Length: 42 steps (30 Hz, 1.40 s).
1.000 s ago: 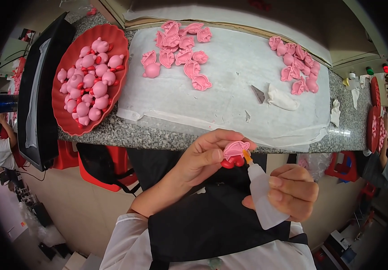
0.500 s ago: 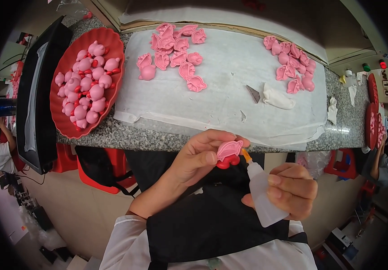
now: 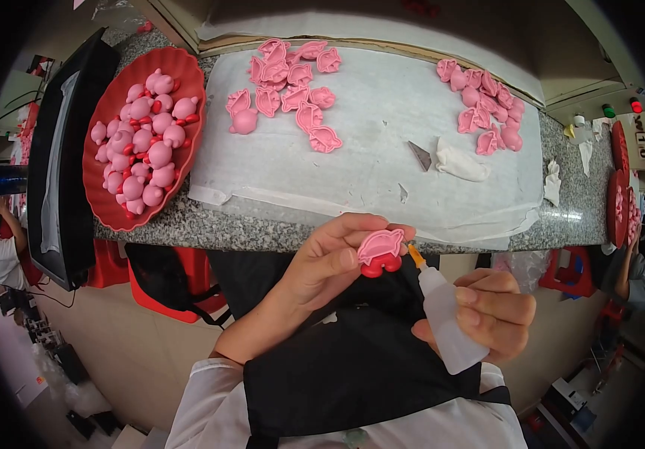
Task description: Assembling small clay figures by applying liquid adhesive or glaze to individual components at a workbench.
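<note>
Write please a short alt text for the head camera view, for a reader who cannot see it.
The left hand holds a pink pig-shaped piece while the right hand points a small squeeze bottle at it. Behind, a red tray of pink pigs and loose pink halves lie on a stone counter.

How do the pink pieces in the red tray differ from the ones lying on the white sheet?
The pieces in the red tray are rounded, whole pig figures with red feet, heaped together. The pieces on the white sheet are mostly open half shells, lying flat in loose clusters, no red showing. Both are the same pink.
</note>
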Tool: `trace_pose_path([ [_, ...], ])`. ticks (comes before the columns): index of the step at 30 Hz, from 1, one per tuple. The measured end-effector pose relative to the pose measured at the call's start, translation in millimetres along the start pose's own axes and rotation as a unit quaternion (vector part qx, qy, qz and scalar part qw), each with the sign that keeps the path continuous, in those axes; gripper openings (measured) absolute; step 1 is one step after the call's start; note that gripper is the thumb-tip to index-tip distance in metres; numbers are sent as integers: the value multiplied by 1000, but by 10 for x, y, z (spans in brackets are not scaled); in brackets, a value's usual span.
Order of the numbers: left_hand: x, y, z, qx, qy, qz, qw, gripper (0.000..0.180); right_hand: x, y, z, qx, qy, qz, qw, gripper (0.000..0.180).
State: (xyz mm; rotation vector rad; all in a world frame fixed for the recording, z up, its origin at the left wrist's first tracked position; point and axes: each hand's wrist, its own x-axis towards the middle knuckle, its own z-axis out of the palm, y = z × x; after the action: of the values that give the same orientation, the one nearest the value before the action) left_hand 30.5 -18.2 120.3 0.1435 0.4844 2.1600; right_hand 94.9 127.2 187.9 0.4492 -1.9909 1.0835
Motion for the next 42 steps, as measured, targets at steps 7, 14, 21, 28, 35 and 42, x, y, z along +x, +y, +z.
trace_pose_path([
  [7, 1, -6, -11, 16, 1, 8, 1000, 40, -35, 34, 14, 25, 27, -17, 999, 46],
  [14, 1, -11, -26, 22, 1, 14, 1000, 41, -14, 25, -31, -14, -55, -7, 998, 47],
  [21, -7, -16, -47, 35, 3, 12, 999, 41, -23, 23, 0, 1, -14, -4, 1000, 46],
  [28, 5, -17, -14, 38, 6, 25, 999, 41, 6, 23, -19, 17, -42, -12, 999, 44],
  [35, 11, -19, -33, 18, 3, 17, 1000, 42, -25, 16, 2, 21, -13, 1, 1000, 44],
  [42, 33, -48, -81, -41, -56, 30, 997, 43, 3, 29, -24, 37, -62, -9, 997, 47],
])
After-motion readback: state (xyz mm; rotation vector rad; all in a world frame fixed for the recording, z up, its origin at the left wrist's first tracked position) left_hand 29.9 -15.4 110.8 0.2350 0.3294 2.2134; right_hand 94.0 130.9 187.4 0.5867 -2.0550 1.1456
